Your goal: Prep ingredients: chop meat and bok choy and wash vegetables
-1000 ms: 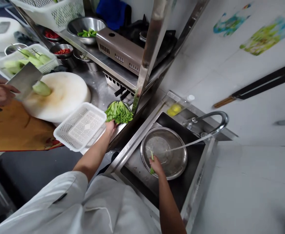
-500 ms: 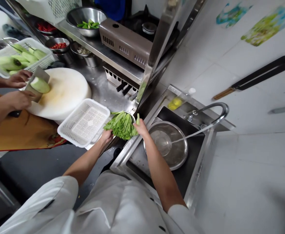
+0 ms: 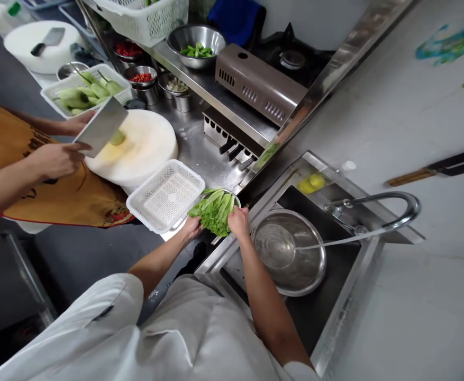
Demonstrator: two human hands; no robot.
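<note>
A bunch of leafy green vegetables (image 3: pixel 217 212) spills over the near side of a metal bowl (image 3: pixel 236 197), whose rim shows only at the back. On the left edge of the leaves, my left hand (image 3: pixel 192 226) is closed, its fingertips partly hidden under them. My right hand (image 3: pixel 238 222) is closed on the stalk side at the right, close to the bowl's rim. Just left of the greens stands a white plastic basket (image 3: pixel 164 222) with a perforated bottom.
In the sink, water runs from the curved faucet (image 3: pixel 410 209) into a large metal basin (image 3: pixel 319 264). At left a co-worker's hand (image 3: pixel 59 159) holds a cleaver (image 3: pixel 103 127) over a round cutting board (image 3: pixel 152 140). A shelf with a stove (image 3: pixel 255 84) overhangs the counter.
My right hand has closed in at the bowl's side; the stalk that stuck up from it no longer shows. The view has swung left. The co-worker's cleaver has lifted and turned.
</note>
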